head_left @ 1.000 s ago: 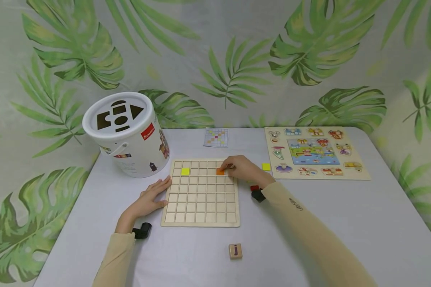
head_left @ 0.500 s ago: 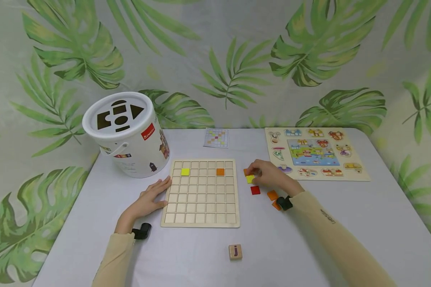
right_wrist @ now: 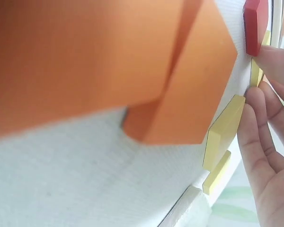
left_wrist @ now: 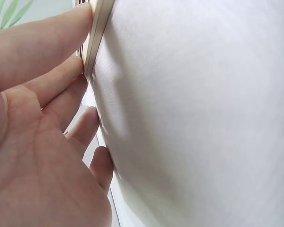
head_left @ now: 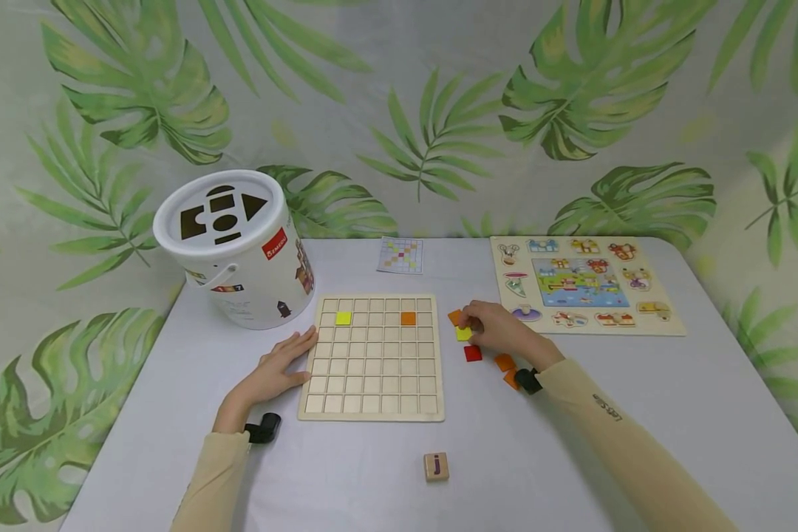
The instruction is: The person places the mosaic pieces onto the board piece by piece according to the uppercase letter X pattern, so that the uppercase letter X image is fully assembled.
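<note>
A wooden grid board (head_left: 372, 417) lies mid-table, with a yellow tile (head_left: 343, 318) and an orange tile (head_left: 408, 318) set in its upper squares. Along the board's left edge my left hand (head_left: 273, 375) rests with relaxed fingers; its fingertips touch the edge in the left wrist view. To the board's right, my right hand (head_left: 499, 326) pinches another yellow tile (head_left: 463, 333) between thumb and fingers, low over the table. Close by are a red tile (head_left: 473, 353) and several orange tiles (head_left: 505, 362). More yellow tiles (right_wrist: 225, 127) show beside the fingers in the right wrist view.
A white bucket (head_left: 253, 288) with a shape-hole lid stands at the back left. Behind the board lies a pattern card (head_left: 400, 255). A picture puzzle board (head_left: 658, 321) occupies the back right. A wooden letter block (head_left: 436, 466) sits near the front.
My right hand has left the orange tile in its board square and moved right to the loose tiles, where it now pinches a yellow one. The left hand has stayed put.
</note>
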`<action>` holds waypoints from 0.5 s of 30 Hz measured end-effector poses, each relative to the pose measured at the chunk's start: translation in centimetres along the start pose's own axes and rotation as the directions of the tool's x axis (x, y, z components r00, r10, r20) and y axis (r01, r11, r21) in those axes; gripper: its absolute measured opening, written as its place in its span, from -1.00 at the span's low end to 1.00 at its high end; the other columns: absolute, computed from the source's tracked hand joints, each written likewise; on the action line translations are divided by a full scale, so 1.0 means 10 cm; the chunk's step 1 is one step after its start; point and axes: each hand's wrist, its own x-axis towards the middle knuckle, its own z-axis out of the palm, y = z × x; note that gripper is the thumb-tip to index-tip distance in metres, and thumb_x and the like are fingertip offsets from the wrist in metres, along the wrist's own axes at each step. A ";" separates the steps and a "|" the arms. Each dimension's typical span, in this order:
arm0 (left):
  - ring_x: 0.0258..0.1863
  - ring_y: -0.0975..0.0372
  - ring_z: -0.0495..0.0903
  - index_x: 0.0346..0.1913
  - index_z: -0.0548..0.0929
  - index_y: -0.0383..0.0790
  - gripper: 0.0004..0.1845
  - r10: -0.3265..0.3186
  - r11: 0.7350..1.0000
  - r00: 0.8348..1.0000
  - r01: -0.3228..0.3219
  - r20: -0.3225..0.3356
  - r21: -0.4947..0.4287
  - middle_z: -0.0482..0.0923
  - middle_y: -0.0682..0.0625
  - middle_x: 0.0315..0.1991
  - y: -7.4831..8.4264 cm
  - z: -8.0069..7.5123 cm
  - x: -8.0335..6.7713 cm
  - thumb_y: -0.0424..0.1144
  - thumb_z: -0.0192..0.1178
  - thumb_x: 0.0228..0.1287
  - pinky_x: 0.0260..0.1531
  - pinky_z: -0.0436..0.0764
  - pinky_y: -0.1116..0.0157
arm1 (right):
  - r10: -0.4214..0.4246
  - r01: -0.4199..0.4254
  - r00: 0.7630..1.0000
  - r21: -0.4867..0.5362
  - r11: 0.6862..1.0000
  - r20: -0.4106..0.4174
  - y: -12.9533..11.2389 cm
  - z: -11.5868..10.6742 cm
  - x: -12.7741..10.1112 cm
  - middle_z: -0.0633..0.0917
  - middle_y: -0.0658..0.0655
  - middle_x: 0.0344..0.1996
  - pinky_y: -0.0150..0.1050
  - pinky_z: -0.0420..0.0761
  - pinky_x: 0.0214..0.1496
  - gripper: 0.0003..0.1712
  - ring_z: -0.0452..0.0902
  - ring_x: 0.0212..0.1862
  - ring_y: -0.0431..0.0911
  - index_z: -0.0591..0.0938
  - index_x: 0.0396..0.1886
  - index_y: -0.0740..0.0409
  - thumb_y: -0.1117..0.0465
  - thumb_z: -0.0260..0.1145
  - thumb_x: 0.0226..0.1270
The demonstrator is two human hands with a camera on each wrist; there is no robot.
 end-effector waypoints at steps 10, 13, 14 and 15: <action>0.45 -0.13 -0.15 0.46 0.15 -0.29 -0.25 -0.002 1.000 1.000 0.002 0.007 0.003 -0.05 -0.13 0.50 -0.01 0.00 0.00 -0.37 0.22 0.24 0.20 -0.12 -0.30 | -0.029 0.032 0.999 0.106 0.994 -0.037 -0.20 0.03 0.18 0.57 0.02 -0.33 -0.23 0.55 -0.16 -0.80 0.46 -0.26 -0.09 0.62 -0.25 0.17 0.43 0.34 0.10; 0.45 -0.12 -0.15 0.46 0.15 -0.29 -0.25 -0.001 1.000 1.000 0.001 0.003 0.001 -0.05 -0.13 0.50 0.00 0.00 0.00 -0.38 0.22 0.23 0.20 -0.12 -0.30 | -0.079 0.082 0.996 0.115 0.990 -0.037 -0.35 0.08 0.34 0.57 0.03 -0.33 -0.27 0.54 -0.18 -0.80 0.45 -0.27 -0.10 0.62 -0.25 0.19 0.44 0.33 0.10; 0.45 -0.12 -0.15 0.46 0.16 -0.29 -0.25 -0.001 1.000 1.000 0.001 0.001 -0.001 -0.04 -0.13 0.50 0.00 0.00 0.00 -0.39 0.22 0.23 0.20 -0.13 -0.30 | -0.095 0.098 0.995 0.114 0.989 -0.035 -0.40 0.11 0.40 0.57 0.04 -0.33 -0.29 0.54 -0.19 -0.80 0.45 -0.27 -0.10 0.62 -0.25 0.20 0.45 0.32 0.10; 0.45 -0.12 -0.15 0.45 0.16 -0.29 -0.25 0.000 1.000 1.000 0.000 0.000 -0.002 -0.04 -0.13 0.50 0.00 0.00 0.00 -0.39 0.22 0.23 0.20 -0.13 -0.30 | -0.107 0.109 0.994 0.117 0.987 -0.027 -0.45 0.14 0.46 0.57 0.04 -0.32 -0.31 0.53 -0.19 -0.80 0.45 -0.27 -0.11 0.63 -0.25 0.20 0.45 0.33 0.10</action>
